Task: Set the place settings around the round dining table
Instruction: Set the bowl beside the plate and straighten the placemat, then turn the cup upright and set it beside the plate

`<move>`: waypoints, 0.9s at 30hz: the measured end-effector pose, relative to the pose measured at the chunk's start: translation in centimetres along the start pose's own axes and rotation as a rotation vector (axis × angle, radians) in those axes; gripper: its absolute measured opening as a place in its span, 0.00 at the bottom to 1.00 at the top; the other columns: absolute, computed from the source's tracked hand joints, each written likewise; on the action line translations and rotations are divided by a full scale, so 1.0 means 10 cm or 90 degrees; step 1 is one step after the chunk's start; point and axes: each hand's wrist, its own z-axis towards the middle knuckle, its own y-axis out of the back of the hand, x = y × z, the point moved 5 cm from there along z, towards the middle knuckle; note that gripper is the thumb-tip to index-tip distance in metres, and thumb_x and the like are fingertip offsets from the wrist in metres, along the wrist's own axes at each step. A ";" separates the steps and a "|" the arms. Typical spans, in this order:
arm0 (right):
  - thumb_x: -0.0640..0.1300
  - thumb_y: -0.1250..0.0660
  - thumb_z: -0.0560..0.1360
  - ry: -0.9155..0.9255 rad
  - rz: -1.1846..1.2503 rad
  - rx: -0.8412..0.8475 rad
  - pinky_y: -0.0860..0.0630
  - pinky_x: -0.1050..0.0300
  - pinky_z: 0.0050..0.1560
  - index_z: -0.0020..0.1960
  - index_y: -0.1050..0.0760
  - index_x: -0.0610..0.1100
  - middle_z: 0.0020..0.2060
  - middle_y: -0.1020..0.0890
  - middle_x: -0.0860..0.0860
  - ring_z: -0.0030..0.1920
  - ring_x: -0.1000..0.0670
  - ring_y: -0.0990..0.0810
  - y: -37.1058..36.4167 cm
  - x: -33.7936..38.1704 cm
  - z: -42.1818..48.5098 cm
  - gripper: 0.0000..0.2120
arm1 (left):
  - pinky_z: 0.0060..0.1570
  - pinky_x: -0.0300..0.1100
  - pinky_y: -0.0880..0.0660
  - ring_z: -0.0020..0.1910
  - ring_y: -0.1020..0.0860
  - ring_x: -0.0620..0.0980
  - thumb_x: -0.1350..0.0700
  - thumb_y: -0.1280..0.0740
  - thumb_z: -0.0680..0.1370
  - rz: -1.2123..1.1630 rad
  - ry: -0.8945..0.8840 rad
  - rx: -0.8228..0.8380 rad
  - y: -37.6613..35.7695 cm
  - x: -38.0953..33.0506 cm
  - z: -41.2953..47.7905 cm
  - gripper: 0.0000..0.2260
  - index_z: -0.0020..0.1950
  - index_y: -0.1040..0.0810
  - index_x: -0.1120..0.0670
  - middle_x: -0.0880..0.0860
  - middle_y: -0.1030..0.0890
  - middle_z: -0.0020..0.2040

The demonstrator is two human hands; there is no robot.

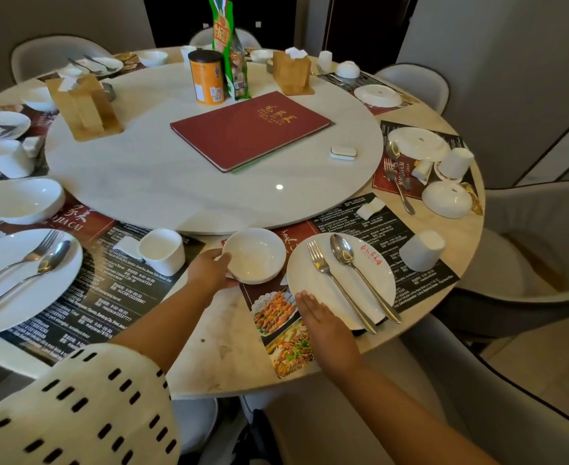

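Round dining table (229, 364): pale, marble-look top with faint veining, edge curved. A raised circular turntable (142, 169) of the same white stone finish sits at its centre.

Placemat (410, 236): flat printed rectangle, black with fine white text, a dark red band and food photographs at its near end. It lies at the table's near edge.

Bowl (259, 253): small, round, glossy white ceramic, shallow and empty. It is over the placemat's left part, just beside the plate and near the turntable's rim.

Left hand (209, 268): grips the bowl's left rim, thumb curled over the lip and fingers tucked beneath.

Plate (304, 280): round, flat, glossy white with a red mark near its far rim, on the placemat to the right of the bowl.

Fork (333, 280) and spoon (353, 266): polished steel, long slim handles, lying side by side on the plate with handles overhanging its near rim.

Right hand (323, 323): flat, palm down, fingers straight and closed together, tips at the plate's near-left rim. It holds nothing.

Cup (422, 250): plain white, smooth, on the placemat's right part.

Menu (249, 130): dark red rectangular cover with gold characters, flat on the turntable.
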 end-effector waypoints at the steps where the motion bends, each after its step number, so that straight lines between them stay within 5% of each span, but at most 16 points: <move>1: 0.44 0.16 0.44 -0.002 0.011 -0.003 0.22 0.61 0.50 0.58 0.21 0.40 0.54 0.17 0.46 0.53 0.51 0.17 0.00 0.00 -0.01 0.42 | 0.40 0.46 0.21 0.56 0.22 0.60 0.55 0.37 0.79 0.003 -0.003 0.001 0.01 0.00 -0.01 0.19 0.70 0.32 0.55 0.60 0.28 0.67; 4: 0.42 0.22 0.64 -0.022 0.068 -0.004 0.31 0.64 0.62 0.66 0.28 0.39 0.64 0.23 0.46 0.64 0.51 0.24 0.16 0.03 -0.01 0.33 | 0.47 0.47 0.21 0.54 0.22 0.58 0.51 0.37 0.79 0.054 -0.050 -0.014 0.07 -0.04 -0.09 0.23 0.72 0.35 0.56 0.59 0.28 0.67; 6: 0.50 0.45 0.81 -0.035 0.159 0.004 0.47 0.66 0.67 0.74 0.41 0.42 0.73 0.35 0.49 0.73 0.53 0.39 0.22 0.01 -0.01 0.24 | 0.59 0.50 0.27 0.63 0.27 0.58 0.49 0.38 0.79 0.139 -0.156 -0.054 0.11 -0.11 -0.18 0.25 0.73 0.37 0.58 0.59 0.30 0.69; 7: 0.55 0.51 0.81 -0.032 0.204 -0.026 0.49 0.66 0.68 0.75 0.43 0.44 0.73 0.37 0.50 0.74 0.56 0.43 0.28 -0.01 -0.01 0.26 | 0.63 0.50 0.31 0.67 0.31 0.57 0.49 0.38 0.79 0.173 -0.217 -0.073 0.11 -0.17 -0.25 0.25 0.72 0.37 0.58 0.58 0.31 0.70; 9: 0.52 0.46 0.81 -0.072 0.292 -0.086 0.47 0.62 0.70 0.74 0.40 0.46 0.72 0.36 0.51 0.71 0.59 0.46 0.45 -0.10 -0.01 0.23 | 0.66 0.50 0.35 0.70 0.34 0.56 0.50 0.38 0.79 0.211 -0.310 -0.084 0.08 -0.32 -0.39 0.24 0.73 0.37 0.56 0.57 0.33 0.71; 12: 0.46 0.40 0.79 -0.140 0.338 -0.187 0.40 0.56 0.71 0.71 0.33 0.46 0.69 0.30 0.49 0.72 0.53 0.38 0.69 -0.42 0.03 0.20 | 0.67 0.49 0.35 0.70 0.34 0.54 0.50 0.37 0.78 0.268 -0.415 -0.048 -0.12 -0.56 -0.52 0.24 0.73 0.37 0.54 0.55 0.34 0.72; 15: 0.45 0.39 0.79 -0.285 0.375 -0.271 0.38 0.61 0.66 0.68 0.31 0.43 0.66 0.27 0.46 0.68 0.49 0.31 0.87 -0.93 0.04 0.18 | 0.67 0.46 0.37 0.70 0.34 0.52 0.49 0.38 0.79 0.331 -0.480 0.049 -0.48 -0.75 -0.57 0.23 0.72 0.36 0.53 0.54 0.33 0.72; 20: 0.43 0.39 0.79 -0.458 0.322 -0.204 0.35 0.56 0.66 0.68 0.30 0.40 0.65 0.26 0.44 0.66 0.46 0.30 0.78 -1.45 0.04 0.18 | 0.65 0.49 0.33 0.65 0.29 0.53 0.47 0.41 0.80 0.526 -0.486 0.220 -1.16 -0.74 -0.32 0.18 0.67 0.30 0.54 0.54 0.25 0.64; 27: 0.44 0.41 0.80 -0.511 0.394 -0.154 0.31 0.59 0.58 0.63 0.25 0.39 0.58 0.21 0.44 0.60 0.47 0.24 0.62 -1.53 0.11 0.16 | 0.71 0.51 0.44 0.67 0.30 0.53 0.45 0.50 0.82 0.758 -0.466 0.239 -1.53 -0.64 0.10 0.21 0.69 0.32 0.55 0.55 0.24 0.64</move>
